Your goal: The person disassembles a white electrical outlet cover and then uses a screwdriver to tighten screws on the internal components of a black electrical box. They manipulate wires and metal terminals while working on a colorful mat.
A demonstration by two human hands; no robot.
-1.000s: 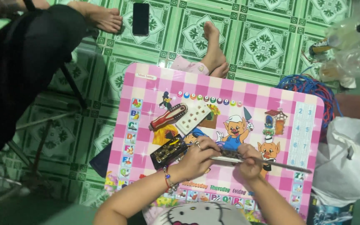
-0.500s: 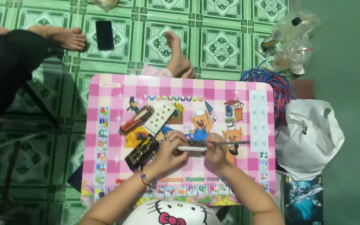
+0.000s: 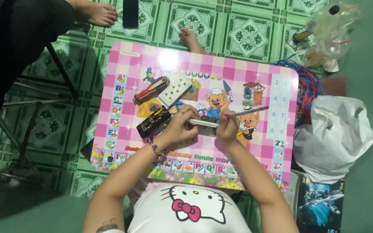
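near the middle of the pink checked cartoon tabletop (image 3: 255,77), a small dark metal part (image 3: 203,122) is gripped by left hand (image 3: 182,123) fingers; a thin grey rod (image 3: 249,111) is pinched by the right hand (image 3: 229,125). a fitting step is judged underway; steady alignment is called for next.

I saw bare arms, no sleeves. The left hand (image 3: 178,126) wore a beaded bracelet (image 3: 155,149) at the wrist. The right hand (image 3: 229,125) wore nothing. The shirt (image 3: 188,211) was white, with a cartoon cat face and pink bow.
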